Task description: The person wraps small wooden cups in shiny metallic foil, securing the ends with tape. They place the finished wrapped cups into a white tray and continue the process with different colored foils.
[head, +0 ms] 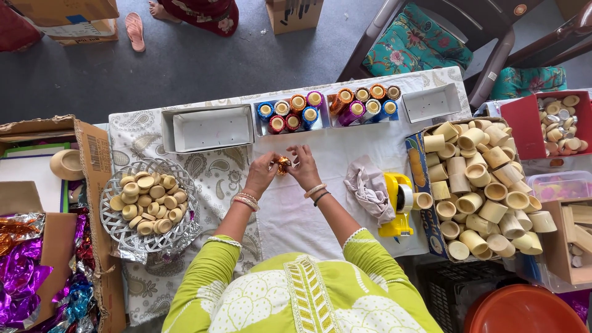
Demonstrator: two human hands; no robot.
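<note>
Hands meet at table centre: our left hand (262, 171) and right hand (304, 165) both have fingers curled tight around a small shiny orange-gold foil-wrapped piece (282, 164), pinched between them just above the white paisley-print tablecloth (290, 216). Fingers closed on the piece from both sides; we can't tell its exact shape under the foil. Bangles on both wrists, lime-green sleeves below. From the piece, at 12 o'clock: a white tray of metallic thread spools in blue, red, orange and pink (290, 113), near. At 1 o'clock: a second white tray of spools in orange, purple and blue (365, 102). At 2 o'clock, further out: an empty small white rectangular tray (439, 102). At 10 o'clock: a larger white rectangular tray (208, 127), empty. At 8 o'clock, well apart: a silver woven wire basket (123, 231) holding round cream-coloured wooden lids (150, 203). At 4 o'clock: a crumpled grey cloth (369, 185), touching a yellow tape dispenser (398, 203). Beyond that at 3 o'clock: a cardboard box piled with cream wooden cups (484, 185). Far at 2 o'clock: a red box of small round pieces (558, 126). Far at 8 o'clock: crumpled purple and orange foil sheets (24, 265) beside an open cardboard carton (92, 160). Far at 11 o'clock, off the table: another person's foot and a pink sandal (134, 29) on the grey floor.
</note>
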